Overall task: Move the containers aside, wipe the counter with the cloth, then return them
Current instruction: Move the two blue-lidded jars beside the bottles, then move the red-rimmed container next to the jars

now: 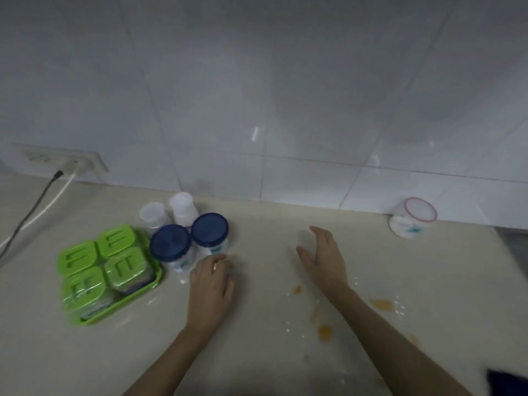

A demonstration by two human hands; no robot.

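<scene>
Two blue-lidded jars stand together on the beige counter, with two clear plastic cups behind them. A green tray holds several green-lidded boxes at the left. My left hand rests palm down just right of the jars, fingers curled, holding nothing. My right hand hovers open with its fingers spread, over the counter's middle. Orange stains and white crumbs lie to the right. A dark blue cloth corner shows at the bottom right.
A clear tub with a pink rim stands against the tiled wall at the back right. A wall socket with a black and a white cable sits at the back left. The counter's right edge drops off near the tub.
</scene>
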